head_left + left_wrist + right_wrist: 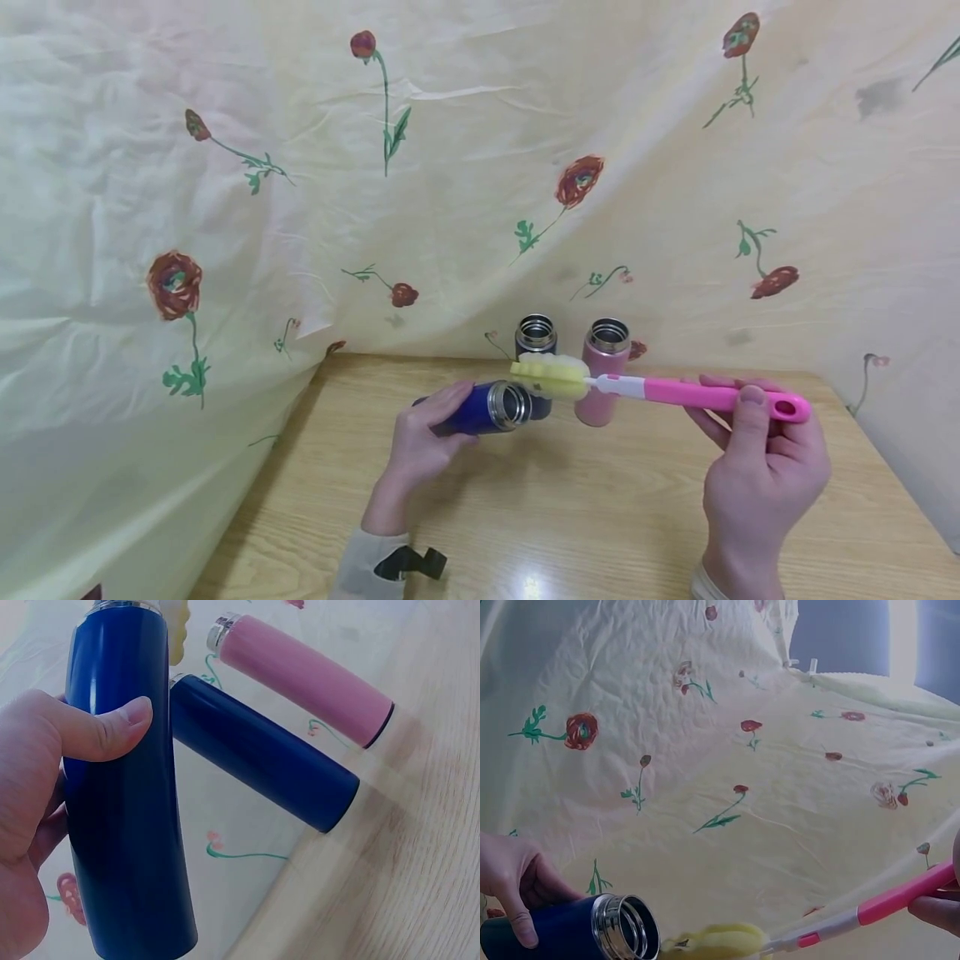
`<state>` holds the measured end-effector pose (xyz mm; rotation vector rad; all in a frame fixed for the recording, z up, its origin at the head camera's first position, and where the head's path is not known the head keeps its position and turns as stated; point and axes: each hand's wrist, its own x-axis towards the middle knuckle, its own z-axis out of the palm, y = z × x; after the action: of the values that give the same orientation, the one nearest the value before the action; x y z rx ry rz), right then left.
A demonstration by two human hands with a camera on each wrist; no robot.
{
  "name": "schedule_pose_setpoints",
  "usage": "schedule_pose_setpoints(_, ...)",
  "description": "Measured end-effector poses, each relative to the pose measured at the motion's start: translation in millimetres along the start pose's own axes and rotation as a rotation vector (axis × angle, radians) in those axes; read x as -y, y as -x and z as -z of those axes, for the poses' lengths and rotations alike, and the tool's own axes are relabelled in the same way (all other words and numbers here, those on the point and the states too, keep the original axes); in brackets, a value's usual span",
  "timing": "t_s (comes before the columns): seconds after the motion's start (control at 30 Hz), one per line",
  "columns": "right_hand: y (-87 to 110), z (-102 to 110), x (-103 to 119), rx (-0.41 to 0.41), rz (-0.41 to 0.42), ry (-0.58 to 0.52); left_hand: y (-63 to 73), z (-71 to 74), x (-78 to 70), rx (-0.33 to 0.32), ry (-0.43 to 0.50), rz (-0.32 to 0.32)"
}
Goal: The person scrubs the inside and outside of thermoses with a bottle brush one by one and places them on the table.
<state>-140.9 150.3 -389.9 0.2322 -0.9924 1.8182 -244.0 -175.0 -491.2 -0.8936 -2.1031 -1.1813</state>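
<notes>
My left hand (427, 437) grips a blue thermos bottle (474, 410), tilted on its side with its open steel mouth facing right. In the left wrist view the thumb lies across the front of this blue bottle (124, 825). The pink handle of a bottle brush (686, 392) is pinched in my right hand (768, 467). Its yellow sponge head (551, 377) points left, close to the bottle's mouth and outside it. The right wrist view shows the sponge head (720, 941) right beside the steel rim (634, 930).
Behind the brush stand a dark blue bottle (536, 337) and a pink bottle (606, 358), both upright and uncapped. They are on a wooden table (585, 517). A flower-printed cloth (465, 208) hangs behind the table and along its sides.
</notes>
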Motion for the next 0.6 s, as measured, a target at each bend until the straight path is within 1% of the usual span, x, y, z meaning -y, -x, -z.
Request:
schedule_pose_setpoints(0.2,0.9,-1.4,1.2,0.008,0.008,0.019,-0.9,-0.6,-0.9,-0.035,-0.019,0.017)
schedule_pose_setpoints(0.6,6.1,-1.5,6.4,0.058,0.000,0.037,0.2,-2.8,2.1,-0.128,-0.070,0.100)
